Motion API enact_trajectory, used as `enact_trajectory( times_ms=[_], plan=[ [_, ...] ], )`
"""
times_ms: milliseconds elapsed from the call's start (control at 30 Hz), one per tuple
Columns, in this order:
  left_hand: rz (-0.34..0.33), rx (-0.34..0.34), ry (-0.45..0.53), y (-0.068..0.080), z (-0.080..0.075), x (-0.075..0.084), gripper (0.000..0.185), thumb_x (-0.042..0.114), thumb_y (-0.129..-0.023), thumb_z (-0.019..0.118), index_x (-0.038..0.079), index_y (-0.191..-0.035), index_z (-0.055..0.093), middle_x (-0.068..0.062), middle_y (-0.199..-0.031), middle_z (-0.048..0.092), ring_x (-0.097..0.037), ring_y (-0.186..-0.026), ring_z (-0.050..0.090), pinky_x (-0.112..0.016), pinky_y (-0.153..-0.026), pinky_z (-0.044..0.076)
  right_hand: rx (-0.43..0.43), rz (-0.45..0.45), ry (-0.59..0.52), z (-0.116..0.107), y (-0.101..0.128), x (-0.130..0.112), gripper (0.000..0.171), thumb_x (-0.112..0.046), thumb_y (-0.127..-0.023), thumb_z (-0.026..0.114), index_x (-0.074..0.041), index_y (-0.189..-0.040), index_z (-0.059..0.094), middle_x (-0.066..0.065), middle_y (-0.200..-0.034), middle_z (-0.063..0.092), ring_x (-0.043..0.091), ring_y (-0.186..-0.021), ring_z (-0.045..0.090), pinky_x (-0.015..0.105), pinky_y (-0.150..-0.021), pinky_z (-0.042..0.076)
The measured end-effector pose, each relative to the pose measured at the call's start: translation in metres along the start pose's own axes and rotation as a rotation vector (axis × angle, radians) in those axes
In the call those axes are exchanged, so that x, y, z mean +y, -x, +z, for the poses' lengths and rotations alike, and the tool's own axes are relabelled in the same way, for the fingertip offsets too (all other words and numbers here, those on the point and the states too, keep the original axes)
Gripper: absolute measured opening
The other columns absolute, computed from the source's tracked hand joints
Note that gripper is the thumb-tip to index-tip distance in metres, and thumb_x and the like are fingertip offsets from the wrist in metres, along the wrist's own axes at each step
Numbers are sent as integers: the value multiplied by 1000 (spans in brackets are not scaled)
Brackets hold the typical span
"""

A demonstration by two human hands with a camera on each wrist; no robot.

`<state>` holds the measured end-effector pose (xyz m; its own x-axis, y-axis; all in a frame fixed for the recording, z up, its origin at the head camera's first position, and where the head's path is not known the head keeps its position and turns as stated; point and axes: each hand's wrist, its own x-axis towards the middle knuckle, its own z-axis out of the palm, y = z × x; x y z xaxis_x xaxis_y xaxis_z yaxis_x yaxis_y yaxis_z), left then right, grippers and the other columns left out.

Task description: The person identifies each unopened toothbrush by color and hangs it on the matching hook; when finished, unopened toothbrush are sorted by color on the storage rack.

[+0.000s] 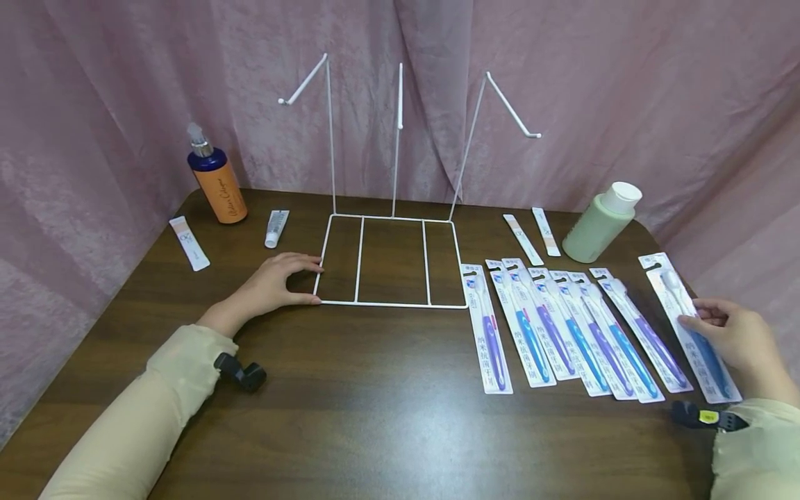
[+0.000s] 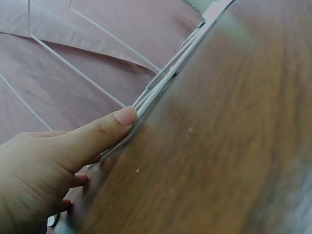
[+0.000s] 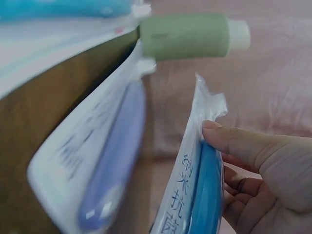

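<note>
In the head view my left hand (image 1: 273, 283) touches the left front corner of a white wire rack (image 1: 392, 304), thumb and fingers spread apart. The left wrist view shows the thumb (image 2: 126, 116) straight against the rack's rod. At the far right, my right hand (image 1: 740, 333) pinches a packaged toothbrush (image 1: 667, 281) with a blue handle by its side edge. The right wrist view shows this pack (image 3: 204, 180) tilted between thumb and fingers. Several other packaged toothbrushes (image 1: 489, 333), purple and blue, lie in a row to its left.
A green bottle (image 1: 594, 226) with a white cap stands behind the toothbrushes, near two slim sachets (image 1: 523, 239). At the back left are an orange pump bottle (image 1: 221, 194), a small tube (image 1: 276, 229) and another sachet (image 1: 189, 243). Three hooked uprights rise from the rack's back.
</note>
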<state>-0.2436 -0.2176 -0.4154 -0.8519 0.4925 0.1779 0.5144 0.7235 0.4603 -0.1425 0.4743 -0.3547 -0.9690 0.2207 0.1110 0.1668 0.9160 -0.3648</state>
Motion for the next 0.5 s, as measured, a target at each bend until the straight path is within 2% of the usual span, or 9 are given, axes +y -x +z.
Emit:
enact_trajectory(
  times_ms=[100, 200, 267, 333, 400, 500],
  plan=[
    [6, -1, 0, 0, 0, 1, 60, 35, -74, 82, 10, -124, 63, -12, -141, 54, -36, -133, 43, -61, -111, 25, 27, -12, -7, -7, 0, -10, 47, -22, -90, 67, 14, -117, 54, 19, -79, 66, -13, -57, 40, 15, -48, 38],
    [10, -3, 1, 0, 0, 1, 60, 35, -74, 82, 9, -125, 63, -12, -141, 53, -36, -133, 42, -61, -111, 25, 49, -42, 9, -15, 0, -20, 47, -22, -92, 65, 15, -118, 53, 31, -91, 64, -13, -58, 40, 14, -47, 37],
    [7, -6, 1, -1, 0, 0, 60, 36, -75, 81, 10, -125, 63, -12, -142, 53, -36, -134, 42, -60, -111, 25, 68, -48, 5, -20, 1, -28, 48, -23, -92, 65, 15, -118, 53, 34, -96, 62, -12, -58, 40, 13, -47, 37],
    [3, -7, -3, 0, 0, 0, 60, 37, -75, 81, 10, -125, 63, -12, -142, 53, -36, -134, 42, -60, -111, 24, 92, -63, -16, -25, 2, -37, 46, -22, -92, 65, 15, -118, 54, 23, -88, 64, -14, -59, 39, 11, -48, 37],
    [0, -8, -5, 0, 0, 0, 60, 37, -75, 81, 10, -125, 63, -12, -142, 53, -36, -134, 42, -60, -111, 24, 114, -66, -38, -30, 3, -46, 46, -22, -91, 66, 14, -117, 55, -1, -77, 62, -14, -60, 39, 9, -48, 38],
    [0, -6, -5, 0, 0, 0, 60, 37, -75, 81, 10, -125, 63, -12, -142, 53, -36, -134, 42, -61, -111, 24, 145, -100, -55, -37, 3, -61, 43, -19, -91, 66, 14, -117, 56, 1, -79, 64, -21, -61, 35, 4, -50, 36]
  ],
)
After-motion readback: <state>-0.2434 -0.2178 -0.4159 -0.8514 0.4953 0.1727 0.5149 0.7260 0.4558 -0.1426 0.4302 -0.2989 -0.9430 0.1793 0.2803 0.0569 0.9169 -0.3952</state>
